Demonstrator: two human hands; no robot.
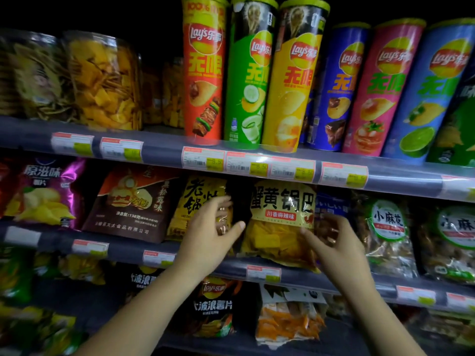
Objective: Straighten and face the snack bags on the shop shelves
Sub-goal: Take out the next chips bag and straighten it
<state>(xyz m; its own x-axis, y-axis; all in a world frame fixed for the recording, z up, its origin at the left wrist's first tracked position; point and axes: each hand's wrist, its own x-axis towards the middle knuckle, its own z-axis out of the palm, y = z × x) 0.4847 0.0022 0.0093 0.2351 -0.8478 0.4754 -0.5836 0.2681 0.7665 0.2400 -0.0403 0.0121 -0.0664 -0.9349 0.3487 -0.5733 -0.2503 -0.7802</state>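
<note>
The yellow snack bag [280, 224] stands at the frame's centre on the middle shelf [303, 277], between my hands. My left hand [213, 237] and right hand [331, 242] reach up, fingers spread loose, touching its sides without gripping.

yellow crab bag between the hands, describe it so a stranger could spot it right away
Start at the row of tall Lay's tubes on the upper shelf, then drop to the shelf below the yellow tube. The yellow snack bag sits there between the left hand and right hand. Unlike the neighbouring yellow bag, it carries a red label strip and a small crab drawing.
</note>
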